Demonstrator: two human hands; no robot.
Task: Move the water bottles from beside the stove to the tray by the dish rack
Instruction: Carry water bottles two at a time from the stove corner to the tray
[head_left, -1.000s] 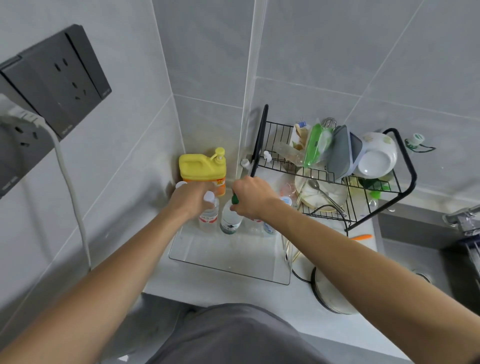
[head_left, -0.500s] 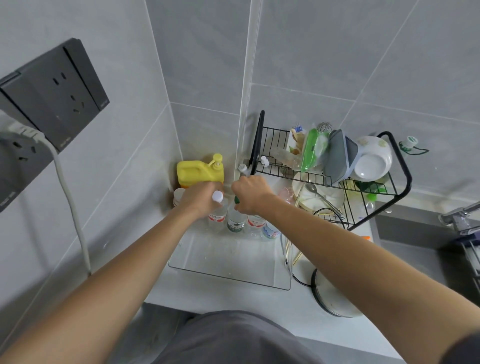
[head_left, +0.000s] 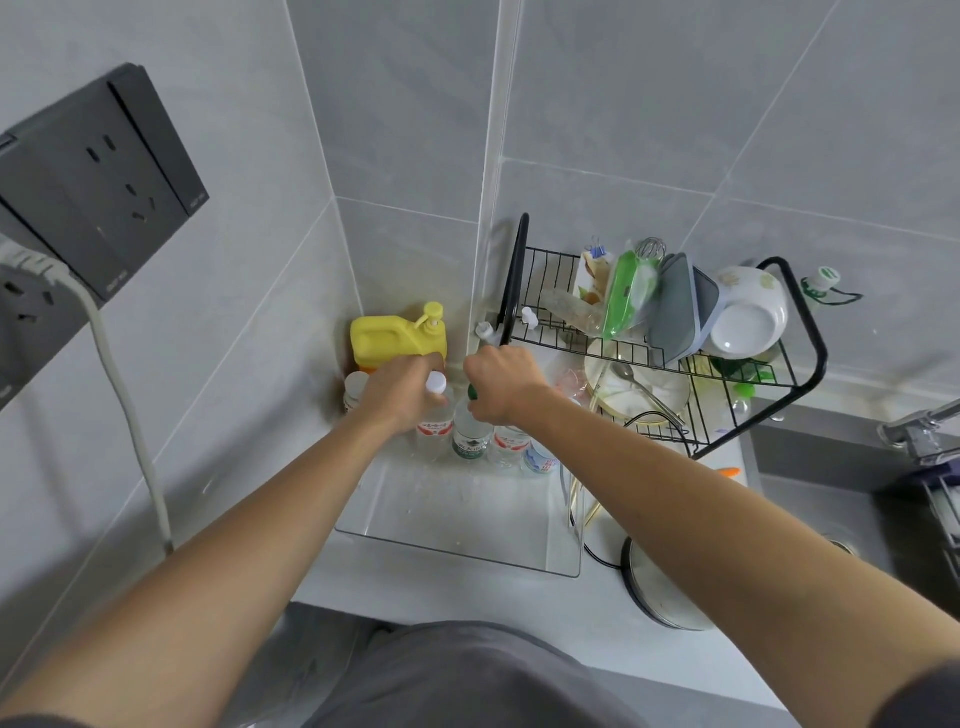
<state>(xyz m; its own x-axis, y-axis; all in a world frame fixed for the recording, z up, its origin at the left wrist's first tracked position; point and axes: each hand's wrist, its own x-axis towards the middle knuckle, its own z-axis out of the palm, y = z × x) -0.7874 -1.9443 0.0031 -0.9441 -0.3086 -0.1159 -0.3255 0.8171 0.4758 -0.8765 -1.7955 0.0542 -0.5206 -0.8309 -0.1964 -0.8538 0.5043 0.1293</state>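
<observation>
Both grips are closed on bottle tops: the left hand (head_left: 397, 387) curls round the neck of a white-capped bottle (head_left: 434, 415), the right hand (head_left: 501, 387) round a green-capped bottle (head_left: 471, 434). Each bottle hangs straight below its grip, at the far end of the clear tray (head_left: 457, 551) beside the dish rack (head_left: 675, 364), with two more bottles (head_left: 524, 447) alongside. This looks like the set-down step; next, loosen the fingers and lift away without toppling the neighbours.

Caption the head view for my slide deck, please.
Both hands, left and right, grip water bottles standing in the clear tray.
</observation>
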